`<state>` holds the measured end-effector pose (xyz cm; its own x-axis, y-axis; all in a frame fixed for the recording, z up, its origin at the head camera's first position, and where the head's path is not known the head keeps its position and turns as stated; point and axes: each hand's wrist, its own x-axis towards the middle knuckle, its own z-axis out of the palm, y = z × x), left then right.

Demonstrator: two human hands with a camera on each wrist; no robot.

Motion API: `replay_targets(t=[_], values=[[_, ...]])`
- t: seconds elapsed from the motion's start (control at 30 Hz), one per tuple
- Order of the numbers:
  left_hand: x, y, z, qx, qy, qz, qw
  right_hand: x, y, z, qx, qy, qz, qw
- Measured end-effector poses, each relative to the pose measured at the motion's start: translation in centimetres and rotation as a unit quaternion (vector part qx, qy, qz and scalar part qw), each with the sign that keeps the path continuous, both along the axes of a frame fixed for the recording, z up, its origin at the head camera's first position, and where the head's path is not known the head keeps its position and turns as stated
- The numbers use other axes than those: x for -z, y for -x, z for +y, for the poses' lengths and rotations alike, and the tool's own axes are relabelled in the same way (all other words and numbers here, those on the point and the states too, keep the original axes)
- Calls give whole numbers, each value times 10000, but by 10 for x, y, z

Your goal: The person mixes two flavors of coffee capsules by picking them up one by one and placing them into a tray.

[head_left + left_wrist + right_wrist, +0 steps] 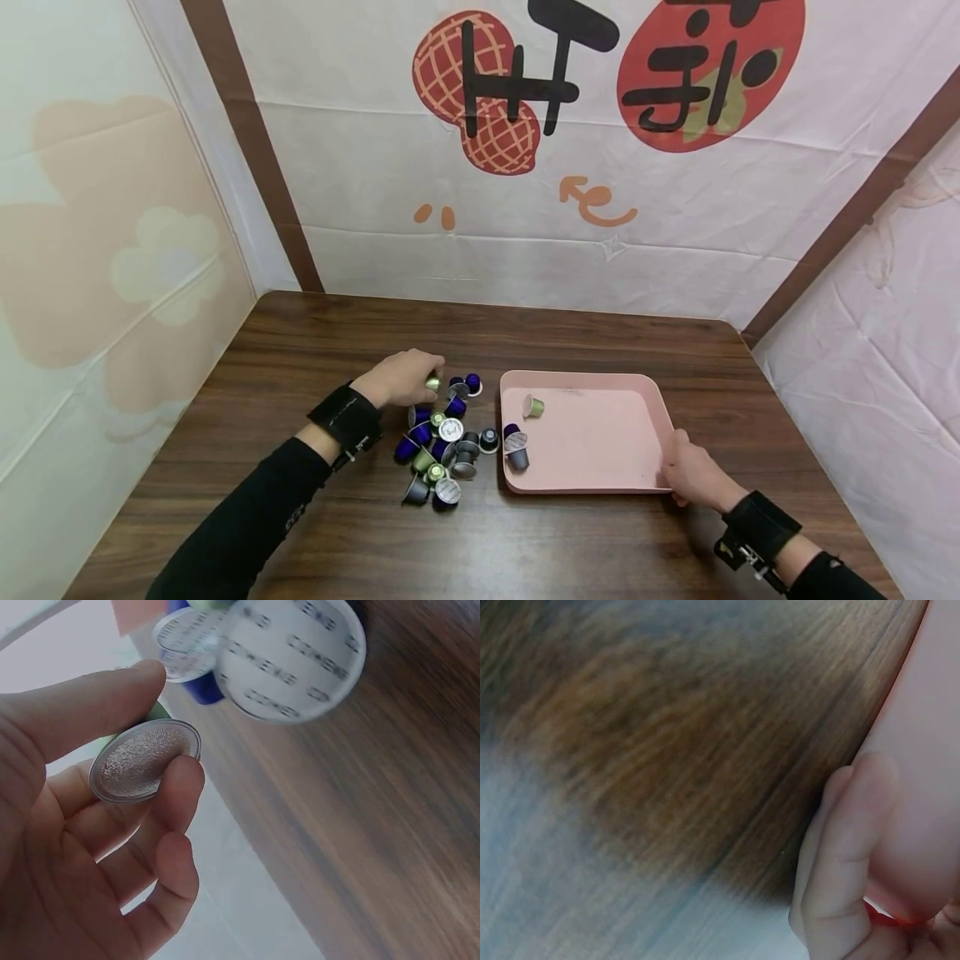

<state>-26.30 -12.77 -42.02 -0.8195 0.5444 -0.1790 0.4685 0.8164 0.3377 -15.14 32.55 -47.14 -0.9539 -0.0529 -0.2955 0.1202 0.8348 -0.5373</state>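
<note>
My left hand point(401, 379) pinches a green coffee capsule point(142, 761) between thumb and fingers, its silver foil lid showing in the left wrist view. This hand is at the far left side of a pile of coffee capsules point(451, 430) in dark blue, green, grey and black, some with white lids. To the right of the pile lies a pink tray point(592, 442). My right hand point(693, 473) grips the tray at its near right corner. Inside the tray, a green capsule point(533, 407) lies toward the back left, and several others, including a grey capsule point(517, 459), sit along the left wall.
Everything stands on a brown wood-grain table point(345, 542). A printed white cloth point(360, 167) hangs behind the table's far edge, and more cloth hangs at both sides. One black capsule point(489, 440) stands between the pile and the tray.
</note>
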Motion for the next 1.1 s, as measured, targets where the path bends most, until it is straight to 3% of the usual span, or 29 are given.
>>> replay_targets(t=[0.27, 0.53, 1.1], values=[[-11, -15, 16, 423, -244, 479, 9977, -1, 1, 1, 4, -21, 0, 10000], [-17, -31, 45, 1038, -126, 828, 9911, 0, 0, 1, -5, 21, -3, 10000], [-22, -36, 99, 1788, 119, 1348, 9745, 3, 2, 2, 92, -59, -162, 9998]])
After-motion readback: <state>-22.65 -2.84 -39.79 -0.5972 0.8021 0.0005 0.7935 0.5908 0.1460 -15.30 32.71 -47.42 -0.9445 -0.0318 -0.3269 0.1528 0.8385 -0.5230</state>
